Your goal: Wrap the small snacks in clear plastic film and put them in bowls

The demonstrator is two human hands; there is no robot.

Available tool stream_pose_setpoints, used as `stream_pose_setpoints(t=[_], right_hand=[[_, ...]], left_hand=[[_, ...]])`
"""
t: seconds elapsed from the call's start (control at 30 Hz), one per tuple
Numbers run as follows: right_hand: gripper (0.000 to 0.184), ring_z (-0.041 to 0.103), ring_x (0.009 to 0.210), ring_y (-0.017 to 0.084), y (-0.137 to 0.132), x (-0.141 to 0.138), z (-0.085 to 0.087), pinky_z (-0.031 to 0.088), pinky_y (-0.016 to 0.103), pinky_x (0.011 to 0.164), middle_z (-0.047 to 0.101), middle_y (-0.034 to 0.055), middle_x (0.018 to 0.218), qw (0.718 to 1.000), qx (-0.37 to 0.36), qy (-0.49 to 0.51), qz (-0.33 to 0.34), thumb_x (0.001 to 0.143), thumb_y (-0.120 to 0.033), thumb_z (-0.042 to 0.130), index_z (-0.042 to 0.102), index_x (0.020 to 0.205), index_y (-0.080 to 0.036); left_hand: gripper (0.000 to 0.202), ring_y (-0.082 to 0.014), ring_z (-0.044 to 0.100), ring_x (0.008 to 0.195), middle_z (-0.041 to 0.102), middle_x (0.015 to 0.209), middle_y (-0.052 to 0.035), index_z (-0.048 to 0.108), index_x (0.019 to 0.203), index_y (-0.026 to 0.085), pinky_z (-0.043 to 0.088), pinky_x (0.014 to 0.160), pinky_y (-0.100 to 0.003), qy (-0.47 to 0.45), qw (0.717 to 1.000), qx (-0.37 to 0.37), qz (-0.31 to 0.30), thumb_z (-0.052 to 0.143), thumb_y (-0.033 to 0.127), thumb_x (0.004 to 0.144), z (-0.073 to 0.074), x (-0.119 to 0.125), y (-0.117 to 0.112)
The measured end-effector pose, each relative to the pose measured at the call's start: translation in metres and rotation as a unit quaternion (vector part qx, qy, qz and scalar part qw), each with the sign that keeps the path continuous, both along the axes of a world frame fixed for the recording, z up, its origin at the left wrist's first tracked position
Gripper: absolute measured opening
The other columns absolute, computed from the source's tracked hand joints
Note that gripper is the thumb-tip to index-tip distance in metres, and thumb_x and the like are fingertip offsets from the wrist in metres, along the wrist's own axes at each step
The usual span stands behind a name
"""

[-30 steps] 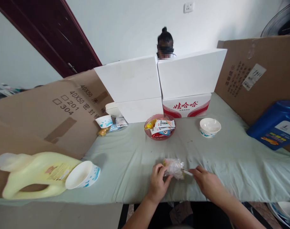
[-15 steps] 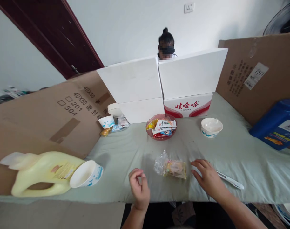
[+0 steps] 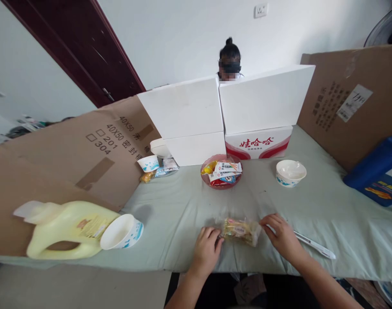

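Here, both hands meet at a clear snack packet (image 3: pixel 241 230) that lies flat on the pale green cloth (image 3: pixel 183 206) near the table's front edge. The left hand (image 3: pixel 206 251) has its fingertips against the packet's left end, and the right hand (image 3: pixel 281 238) has its fingers on the right end. Whether either hand pinches the film or only presses on it cannot be told.

Judging from this view, the wrapper looks whole and the food is inside it, so nothing has been taken out. A slim white tool (image 3: pixel 314 246) lies on the cloth just beside the right wrist, untouched.

Further off stand a red bowl (image 3: pixel 221 173) full of sachets and a white paper bowl (image 3: pixel 291 173). At the left a tipped paper cup (image 3: pixel 121 231) rests against a yellow jug (image 3: pixel 70 229).
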State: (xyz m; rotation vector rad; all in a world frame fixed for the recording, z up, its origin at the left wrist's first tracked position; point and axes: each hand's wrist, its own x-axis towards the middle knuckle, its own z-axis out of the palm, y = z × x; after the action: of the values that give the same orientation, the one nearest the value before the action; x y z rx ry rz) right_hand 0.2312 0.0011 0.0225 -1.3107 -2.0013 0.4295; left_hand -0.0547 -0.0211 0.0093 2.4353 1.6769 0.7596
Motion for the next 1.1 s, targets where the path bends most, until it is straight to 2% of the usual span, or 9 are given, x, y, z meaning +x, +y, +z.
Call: stream_pose_setpoints(t=[0.17,0.33,0.47,0.6,0.73,0.83,0.93,1.0,1.1], right_hand=[[0.016,0.059,0.085,0.021,-0.010,0.030,-0.001,0.047,0.036,0.078,0.065,0.0054,0.086,0.996,0.011,0.013,-0.090,0.089,-0.026,0.044,0.059,0.085,-0.023],[0.022,0.059,0.087,0.023,0.000,0.028,0.002,0.046,0.039,0.081,0.067,0.0059,0.088,0.990,-0.005,-0.030,-0.138,0.073,-0.016,0.038,0.058,0.076,-0.023],[0.026,0.063,0.088,0.022,0.005,0.024,0.006,0.048,0.037,0.080,0.069,0.0065,0.091,0.985,-0.048,0.035,-0.162,0.083,-0.028,0.037,0.060,0.090,-0.022],[0.044,0.065,0.067,0.020,0.002,0.029,0.013,0.048,0.032,0.064,0.068,0.0035,0.072,0.975,-0.130,0.070,-0.163,0.093,-0.052,0.030,0.060,0.103,-0.021],[0.046,0.066,0.069,0.020,-0.007,0.036,0.022,0.049,0.029,0.060,0.070,0.0050,0.076,0.975,-0.120,0.082,-0.165,0.093,-0.056,0.033,0.061,0.101,-0.021],[0.036,0.067,0.086,0.021,-0.014,0.024,0.035,0.052,0.031,0.071,0.070,0.0084,0.094,0.991,-0.064,0.056,-0.100,0.093,-0.049,0.039,0.062,0.101,-0.022],[0.030,0.065,0.095,0.019,-0.023,0.000,0.051,0.050,0.029,0.082,0.069,0.0077,0.105,0.998,-0.061,0.006,0.031,0.097,-0.033,0.036,0.062,0.108,-0.023],[0.030,0.067,0.089,0.017,-0.030,-0.014,0.055,0.049,0.026,0.075,0.070,0.0048,0.101,0.989,-0.093,-0.052,0.101,0.096,-0.025,0.035,0.061,0.112,-0.025],[0.025,0.068,0.074,0.017,-0.044,-0.027,0.048,0.044,0.023,0.062,0.072,0.0016,0.083,0.969,-0.124,-0.164,0.136,0.092,-0.016,0.042,0.065,0.095,-0.025]], left_hand=[[0.009,-0.0201,0.063,0.075,0.063,0.081,-0.0033,0.063,0.089,0.020,0.055,0.067,-0.034,-0.027,0.999,-0.017,0.004,0.055,0.018,0.085,0.016,0.002,-0.006],[0.020,-0.0247,0.060,0.094,0.063,0.098,-0.0078,0.063,0.100,0.019,0.053,0.082,-0.041,-0.046,0.999,0.029,-0.001,0.065,0.028,0.082,0.037,0.024,0.002],[0.027,-0.0305,0.056,0.108,0.063,0.111,-0.0100,0.064,0.106,0.020,0.048,0.090,-0.051,-0.019,0.999,0.026,-0.037,0.068,0.030,0.080,0.039,0.051,0.012],[0.016,-0.0269,0.051,0.122,0.067,0.111,-0.0056,0.068,0.092,0.022,0.040,0.103,-0.052,-0.049,0.987,0.021,-0.154,0.055,0.014,0.087,0.044,0.061,0.004],[0.016,-0.0218,0.056,0.117,0.070,0.104,-0.0024,0.068,0.093,0.025,0.045,0.101,-0.040,-0.047,0.942,-0.061,-0.328,0.056,0.017,0.086,0.046,0.048,-0.020],[0.013,-0.0212,0.060,0.110,0.071,0.098,-0.0007,0.067,0.094,0.027,0.047,0.097,-0.038,-0.011,0.926,-0.109,-0.362,0.059,0.021,0.085,0.040,0.039,-0.035],[0.020,-0.0227,0.062,0.103,0.070,0.097,-0.0029,0.066,0.096,0.024,0.049,0.094,-0.037,0.010,0.925,-0.129,-0.357,0.063,0.040,0.084,0.034,0.039,-0.041],[0.028,-0.0227,0.062,0.099,0.069,0.099,-0.0048,0.066,0.098,0.022,0.051,0.091,-0.037,0.004,0.935,-0.127,-0.331,0.062,0.046,0.085,0.034,0.041,-0.040],[0.019,-0.0226,0.061,0.103,0.067,0.105,-0.0071,0.065,0.101,0.019,0.051,0.094,-0.038,0.000,0.960,-0.086,-0.267,0.052,0.029,0.091,0.035,0.045,-0.037]])
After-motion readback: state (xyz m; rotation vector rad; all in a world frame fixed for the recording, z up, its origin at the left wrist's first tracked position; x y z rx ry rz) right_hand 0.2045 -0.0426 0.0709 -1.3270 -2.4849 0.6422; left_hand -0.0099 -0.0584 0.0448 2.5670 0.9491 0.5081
